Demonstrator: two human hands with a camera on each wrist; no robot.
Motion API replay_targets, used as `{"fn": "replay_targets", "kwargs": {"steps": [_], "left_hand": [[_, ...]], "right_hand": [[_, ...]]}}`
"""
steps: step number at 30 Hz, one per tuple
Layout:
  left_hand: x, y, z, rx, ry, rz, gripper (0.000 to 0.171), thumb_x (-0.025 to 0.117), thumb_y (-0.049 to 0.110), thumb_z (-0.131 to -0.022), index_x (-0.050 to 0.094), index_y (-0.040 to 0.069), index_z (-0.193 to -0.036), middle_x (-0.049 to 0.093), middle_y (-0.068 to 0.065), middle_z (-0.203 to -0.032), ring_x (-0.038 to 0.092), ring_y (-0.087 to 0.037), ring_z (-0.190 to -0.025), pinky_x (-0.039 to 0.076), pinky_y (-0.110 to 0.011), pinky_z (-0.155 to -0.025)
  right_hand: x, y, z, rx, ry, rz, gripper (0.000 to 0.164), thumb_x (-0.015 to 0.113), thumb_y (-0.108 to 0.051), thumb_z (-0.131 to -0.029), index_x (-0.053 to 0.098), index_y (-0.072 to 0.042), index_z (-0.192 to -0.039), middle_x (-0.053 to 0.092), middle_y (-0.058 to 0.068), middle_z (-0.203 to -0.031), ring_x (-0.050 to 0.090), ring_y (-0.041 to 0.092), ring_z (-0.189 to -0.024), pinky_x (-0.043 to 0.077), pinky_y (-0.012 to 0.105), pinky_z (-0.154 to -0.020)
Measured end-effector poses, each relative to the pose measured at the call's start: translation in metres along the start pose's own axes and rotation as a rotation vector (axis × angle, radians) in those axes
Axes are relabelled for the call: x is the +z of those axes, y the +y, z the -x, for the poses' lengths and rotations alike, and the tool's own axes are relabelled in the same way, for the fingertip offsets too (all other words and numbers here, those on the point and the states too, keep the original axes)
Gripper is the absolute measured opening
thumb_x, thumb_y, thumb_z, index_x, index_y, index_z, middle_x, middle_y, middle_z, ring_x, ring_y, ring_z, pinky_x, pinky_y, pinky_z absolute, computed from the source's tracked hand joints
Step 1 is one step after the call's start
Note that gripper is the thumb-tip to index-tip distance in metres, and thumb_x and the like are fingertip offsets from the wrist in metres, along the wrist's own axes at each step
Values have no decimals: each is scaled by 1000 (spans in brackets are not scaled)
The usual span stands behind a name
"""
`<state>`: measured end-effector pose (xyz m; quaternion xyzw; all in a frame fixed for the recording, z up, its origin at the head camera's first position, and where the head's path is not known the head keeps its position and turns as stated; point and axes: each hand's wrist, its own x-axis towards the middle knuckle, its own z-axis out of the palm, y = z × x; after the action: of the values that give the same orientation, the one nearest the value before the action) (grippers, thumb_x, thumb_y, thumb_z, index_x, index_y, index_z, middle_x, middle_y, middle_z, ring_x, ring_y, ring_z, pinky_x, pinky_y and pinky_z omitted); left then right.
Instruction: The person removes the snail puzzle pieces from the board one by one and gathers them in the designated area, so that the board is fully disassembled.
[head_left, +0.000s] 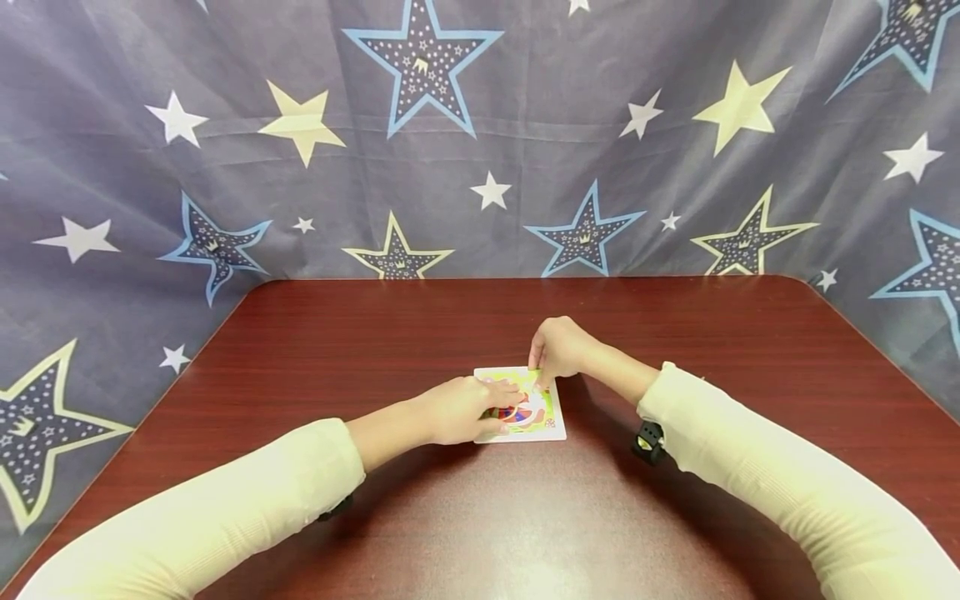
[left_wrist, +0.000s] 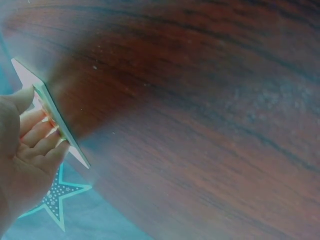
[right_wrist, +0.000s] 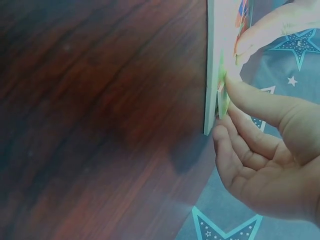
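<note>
A small square jigsaw puzzle board [head_left: 558,423] with a white border and a colourful picture lies flat on the table. My left hand [head_left: 459,411] rests on its left part, fingers extended over the picture and hiding some of it. The left wrist view shows the board [left_wrist: 80,156] edge-on beside the left hand [left_wrist: 30,145]. At the board's far right corner, my right hand [head_left: 564,347] pinches a thin green puzzle piece [right_wrist: 223,102] between thumb and fingers. That piece tilts slightly away from the board [right_wrist: 210,75] in the right wrist view. Its full outline is hidden.
The dark reddish wooden table [head_left: 360,333] extends around the board on all sides. Behind it hangs a grey curtain [head_left: 465,217] printed with stars. Dark straps [head_left: 648,442] sit at the sleeve cuffs.
</note>
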<state>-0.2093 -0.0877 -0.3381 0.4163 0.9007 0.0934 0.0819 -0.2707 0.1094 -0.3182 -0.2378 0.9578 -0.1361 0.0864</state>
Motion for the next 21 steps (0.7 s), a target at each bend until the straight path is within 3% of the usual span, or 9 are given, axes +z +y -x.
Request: {"fn": "replay_targets", "kwargs": {"steps": [4,8,14,21], "left_hand": [[0,0,0,-3,-8,-2,48,63,24,-93,54,13,-138,51,-11,-144,51,-25,-134,44,-41,-108],[0,-1,0,1,-10,-13,48,63,26,-93,54,13,-138,51,-12,-144,51,-26,-133,44,-41,-107],[0,-2,-1,5,-9,-15,48,62,25,-93,53,13,-139,50,-11,-145,51,-25,-133,44,-41,-108],[1,-3,0,1,-12,-2,49,62,26,-93,53,14,-139,50,-11,-145,50,-25,-134,43,-41,-109]], "right_hand": [[1,3,-1,14,-3,-8,17,89,-19,-65,76,-13,-73,72,0,-71,59,8,-68,49,21,-66],[2,8,-2,51,0,-100,16,88,-18,-66,77,-12,-76,71,-2,-68,56,5,-63,46,19,-66],[1,13,-2,154,-32,-341,11,82,-9,-73,78,-6,-83,73,1,-70,61,5,-57,50,19,-59],[0,17,-2,250,-140,-635,19,75,-6,-80,75,3,-97,77,9,-90,65,7,-69,58,26,-75]]}}
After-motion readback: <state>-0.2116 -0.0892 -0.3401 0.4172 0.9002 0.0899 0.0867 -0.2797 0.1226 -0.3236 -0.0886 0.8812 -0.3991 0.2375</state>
